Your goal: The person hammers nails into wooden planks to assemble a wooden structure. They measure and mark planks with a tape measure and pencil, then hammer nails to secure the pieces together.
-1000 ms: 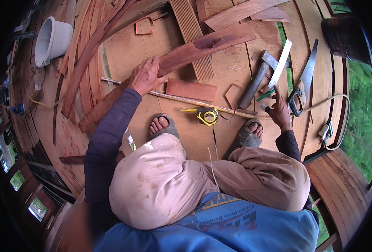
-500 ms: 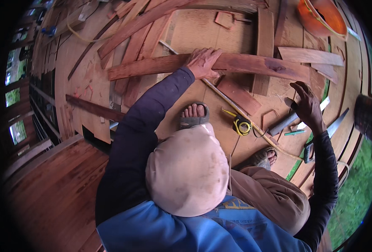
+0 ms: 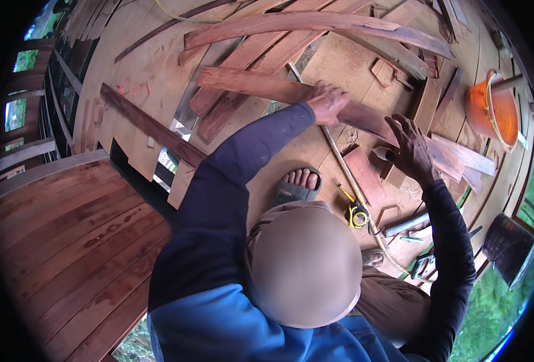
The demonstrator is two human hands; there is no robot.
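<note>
A long reddish-brown wooden plank [image 3: 255, 85] slants down to the right in front of me, lying across other boards. My left hand [image 3: 329, 104] grips it near its middle, fingers over the far edge. At its right part is my right hand [image 3: 413, 148], fingers spread over or close against the wood. A small grey thing shows at the right thumb; I cannot make out what it is. Under the plank stands a ridged timber block [image 3: 426, 107]. A short reddish board [image 3: 365, 175] lies just nearer to me, beside a thin pole [image 3: 346, 172].
A yellow tape measure [image 3: 357, 215] sits near my foot. Right of it lie a grey tube [image 3: 407, 224] and a handsaw [image 3: 422, 265]. An orange bucket [image 3: 490, 111] stands far right. More boards [image 3: 315, 23] lie beyond; a plank surface [image 3: 92, 241] fills the left.
My right hand has moved left and come to the plank's right part. The plank now slants more in view, and the whole view has shifted. My left hand keeps its grip.
</note>
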